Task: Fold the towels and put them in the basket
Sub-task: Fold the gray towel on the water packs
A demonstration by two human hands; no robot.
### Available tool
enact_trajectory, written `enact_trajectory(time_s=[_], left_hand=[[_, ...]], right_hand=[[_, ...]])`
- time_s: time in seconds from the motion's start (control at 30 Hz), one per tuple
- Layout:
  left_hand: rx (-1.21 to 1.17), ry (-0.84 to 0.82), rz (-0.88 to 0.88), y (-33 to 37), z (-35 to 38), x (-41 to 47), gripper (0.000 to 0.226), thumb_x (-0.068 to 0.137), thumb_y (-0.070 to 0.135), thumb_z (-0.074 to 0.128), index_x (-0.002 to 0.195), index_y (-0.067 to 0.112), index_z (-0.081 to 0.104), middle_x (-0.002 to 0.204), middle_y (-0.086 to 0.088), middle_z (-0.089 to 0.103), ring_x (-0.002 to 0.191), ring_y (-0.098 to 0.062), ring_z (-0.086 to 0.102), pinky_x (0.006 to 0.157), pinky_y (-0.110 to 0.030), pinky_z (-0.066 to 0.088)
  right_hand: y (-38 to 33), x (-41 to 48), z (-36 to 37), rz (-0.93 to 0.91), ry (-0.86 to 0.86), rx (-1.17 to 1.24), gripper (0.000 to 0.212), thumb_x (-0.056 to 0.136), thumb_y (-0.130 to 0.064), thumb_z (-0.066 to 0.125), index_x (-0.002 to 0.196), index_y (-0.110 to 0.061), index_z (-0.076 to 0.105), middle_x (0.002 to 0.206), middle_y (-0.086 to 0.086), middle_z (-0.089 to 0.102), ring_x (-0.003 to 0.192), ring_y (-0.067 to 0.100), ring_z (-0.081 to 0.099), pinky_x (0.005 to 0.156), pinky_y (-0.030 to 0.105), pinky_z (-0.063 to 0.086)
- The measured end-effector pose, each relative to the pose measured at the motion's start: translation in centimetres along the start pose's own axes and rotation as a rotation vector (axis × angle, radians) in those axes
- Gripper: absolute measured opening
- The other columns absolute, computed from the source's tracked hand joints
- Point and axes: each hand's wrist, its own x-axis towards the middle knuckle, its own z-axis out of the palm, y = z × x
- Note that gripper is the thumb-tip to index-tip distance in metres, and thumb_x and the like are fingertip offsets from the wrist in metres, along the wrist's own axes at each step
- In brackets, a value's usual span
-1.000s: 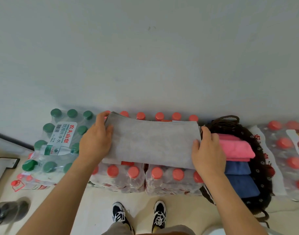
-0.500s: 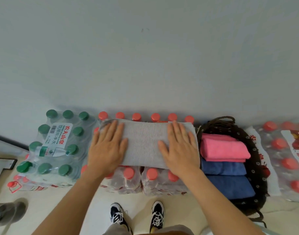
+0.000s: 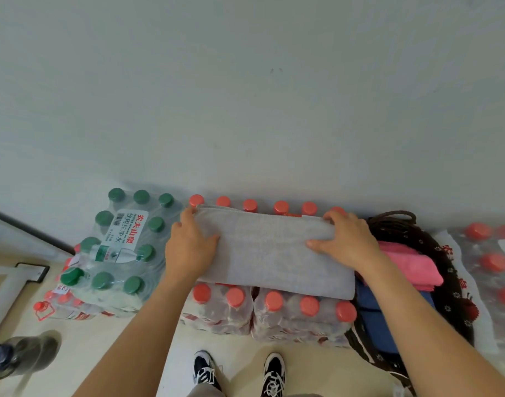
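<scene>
A grey towel [image 3: 269,250], folded into a long strip, lies on top of packs of red-capped bottles [image 3: 274,310]. My left hand [image 3: 189,247] grips its left end, fingers curled over the far corner and thumb on top. My right hand [image 3: 345,242] holds the right end the same way. To the right stands a dark woven basket [image 3: 451,282] holding a folded pink towel [image 3: 411,265] and folded blue towels [image 3: 380,319] in front of it.
A pack of green-capped bottles [image 3: 122,250] sits on the left, more red-capped packs [image 3: 494,267] on the right. A wall rises just behind everything. My shoes [image 3: 239,373] stand on the pale floor, with a dark bottle [image 3: 19,356] at lower left.
My hands went from gripping the towel's ends, to pressing flat on its middle, and now they have slid outward and taken hold of its left and right ends.
</scene>
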Motion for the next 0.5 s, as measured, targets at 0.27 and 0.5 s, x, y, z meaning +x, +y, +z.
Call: enact_trajectory(time_s=[0.27,0.5], left_hand=[[-0.460,-0.044,-0.121,-1.8,-2.3,0.1,0.066,0.078,0.023,0.077,0.136,0.019,0.046,0.119,0.003,0.054,0.103,-0.016,0.052,0.086,-0.029,0.040],[-0.322,0.029,-0.035,-5.6,-5.6,1.3,0.082,0.084,0.020,0.069,0.144,0.047,0.020,0.123,-0.005,0.056,0.108,-0.028,0.056,0.092,-0.040,0.044]], right_hand=[[-2.4,0.3,0.3,-0.013,0.178,-0.136,0.028,0.085,-0.038,0.061,0.102,-0.015,0.062,0.110,0.011,0.054,0.109,0.033,0.050,0.084,0.044,0.047],[-11.6,-2.0,5.7,-0.481,0.372,-0.129,0.056,0.082,-0.027,0.051,0.135,-0.011,0.046,0.139,0.016,0.048,0.131,0.034,0.043,0.104,0.051,0.041]])
